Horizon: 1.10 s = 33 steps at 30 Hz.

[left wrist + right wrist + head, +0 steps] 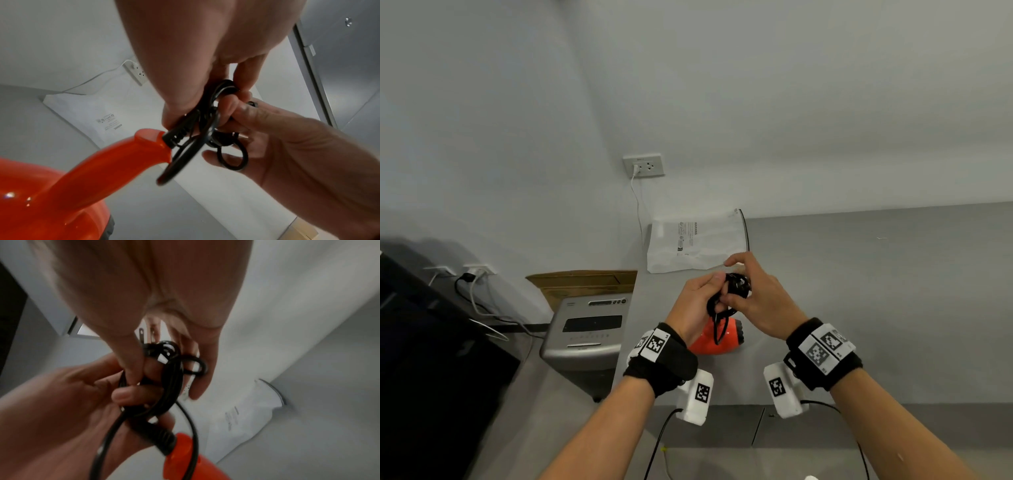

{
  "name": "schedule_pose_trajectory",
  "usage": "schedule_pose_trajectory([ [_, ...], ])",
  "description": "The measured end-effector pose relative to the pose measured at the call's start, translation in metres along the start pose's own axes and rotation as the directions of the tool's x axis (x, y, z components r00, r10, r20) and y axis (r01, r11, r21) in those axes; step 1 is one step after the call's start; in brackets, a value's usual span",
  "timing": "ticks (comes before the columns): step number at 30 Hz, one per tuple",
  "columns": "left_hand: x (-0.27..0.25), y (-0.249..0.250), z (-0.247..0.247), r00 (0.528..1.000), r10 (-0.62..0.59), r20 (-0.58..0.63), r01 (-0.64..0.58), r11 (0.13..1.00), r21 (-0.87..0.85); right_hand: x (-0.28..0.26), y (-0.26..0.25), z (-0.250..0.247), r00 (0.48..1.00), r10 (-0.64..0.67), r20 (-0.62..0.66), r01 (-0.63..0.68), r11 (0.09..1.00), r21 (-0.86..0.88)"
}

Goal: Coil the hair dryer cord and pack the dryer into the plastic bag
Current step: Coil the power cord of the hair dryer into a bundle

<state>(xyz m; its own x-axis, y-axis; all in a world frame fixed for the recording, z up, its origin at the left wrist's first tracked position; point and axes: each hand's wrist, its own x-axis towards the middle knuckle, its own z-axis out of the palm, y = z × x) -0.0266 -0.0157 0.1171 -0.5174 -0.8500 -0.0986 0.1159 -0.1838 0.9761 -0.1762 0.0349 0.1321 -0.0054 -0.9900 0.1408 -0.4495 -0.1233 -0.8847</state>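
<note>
Dryer cord (729, 294), black and gathered into loops, sits at the centre of the head view, held between both hands above the grey table (876, 291). At far left of that view a grey shredder (585, 332) stands on the floor with a cardboard box (582, 284) behind it. The left hand (697, 305) has its fingers curled round the bundle of loops. Just below the hands the orange hair dryer (717, 339) rests on the table, its handle rising to the cord. The right hand (760, 298) pinches the cord near the plug (147, 335), whose prongs show in the right wrist view. Above the hands the white plastic bag (695, 243) lies flat by the wall.
</note>
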Motion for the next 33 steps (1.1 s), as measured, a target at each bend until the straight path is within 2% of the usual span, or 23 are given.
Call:
schedule_pose_trajectory([
  [3,0.003,-0.003,-0.003,0.999,0.008,-0.044,-0.003,0.992,0.123,0.003,0.001,-0.011,0.998,0.010,0.057,-0.003,0.992,-0.128],
  [6,0.005,-0.001,-0.006,0.996,0.014,-0.088,0.002,0.984,0.180,0.005,0.004,-0.018,0.993,0.019,0.120,-0.001,0.990,-0.141],
  [9,0.005,0.000,-0.008,0.994,0.018,-0.108,0.002,0.984,0.178,0.005,0.004,-0.025,0.992,0.034,0.117,-0.021,0.993,-0.112],
  [12,0.007,0.000,-0.006,0.992,0.027,-0.126,-0.007,0.987,0.158,0.002,-0.003,-0.026,0.990,0.117,0.082,-0.126,0.984,0.123],
  [15,0.009,0.000,-0.004,0.990,0.025,-0.137,-0.001,0.985,0.170,-0.001,-0.007,-0.019,0.977,0.207,0.046,-0.208,0.892,0.401],
  [19,0.011,0.001,-0.004,0.987,0.011,-0.157,0.018,0.983,0.185,-0.004,-0.008,-0.016,0.967,0.233,0.105,-0.251,0.787,0.563],
  [25,0.013,0.007,0.000,0.988,0.005,-0.156,0.025,0.982,0.190,0.000,-0.002,-0.021,0.973,0.214,0.087,-0.228,0.834,0.502],
  [33,0.012,0.004,0.004,0.990,0.009,-0.144,0.021,0.979,0.204,-0.003,0.003,-0.017,0.977,0.182,-0.108,-0.126,0.911,0.392],
])
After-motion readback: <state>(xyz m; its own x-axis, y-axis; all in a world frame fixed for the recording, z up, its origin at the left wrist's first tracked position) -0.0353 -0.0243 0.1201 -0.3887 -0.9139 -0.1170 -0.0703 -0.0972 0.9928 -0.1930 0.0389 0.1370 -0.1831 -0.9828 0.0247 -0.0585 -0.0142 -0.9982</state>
